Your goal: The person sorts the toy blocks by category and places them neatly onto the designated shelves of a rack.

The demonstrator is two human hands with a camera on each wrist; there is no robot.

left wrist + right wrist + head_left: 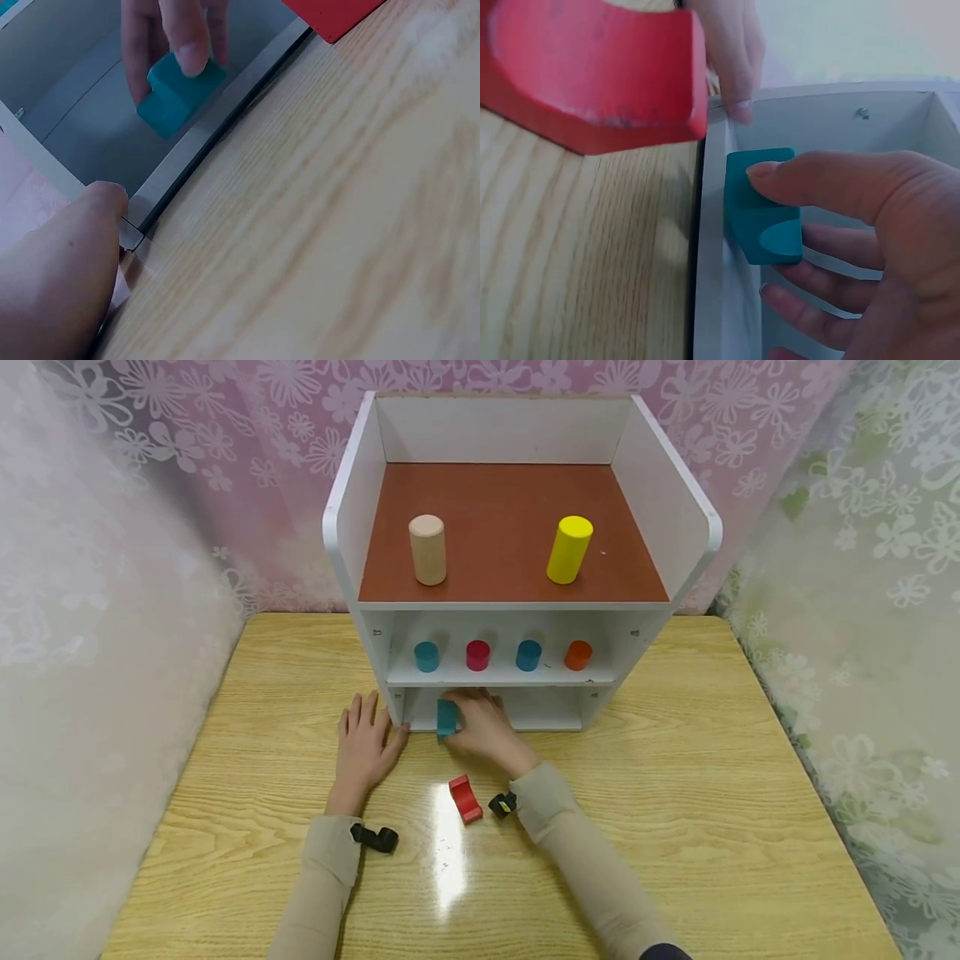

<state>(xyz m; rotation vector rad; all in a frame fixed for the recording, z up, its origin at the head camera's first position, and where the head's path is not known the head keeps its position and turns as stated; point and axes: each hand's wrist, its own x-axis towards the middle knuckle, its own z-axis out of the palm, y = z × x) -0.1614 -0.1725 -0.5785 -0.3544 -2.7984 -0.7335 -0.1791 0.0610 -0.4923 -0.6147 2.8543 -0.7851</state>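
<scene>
My right hand (486, 728) pinches a teal block with a curved notch (446, 718) at the front of the shelf unit's bottom compartment. In the right wrist view the thumb lies on one face of the teal block (761, 214), with fingers behind it. The left wrist view shows that block (176, 97) tilted, over the compartment's front edge. Flat on the table, my left hand (363, 752) has its fingers spread and its thumb at the unit's lower left corner. A red block with a curved notch (466, 800) lies on the table in front of the unit.
The white shelf unit (678, 485) stands at the back of the wooden table (720, 810). On its brown top are a plain wooden cylinder (429, 552) and a yellow cylinder (570, 550). Teal (427, 657), pink-red (477, 656), blue (528, 656) and orange (578, 656) short cylinders line the middle shelf.
</scene>
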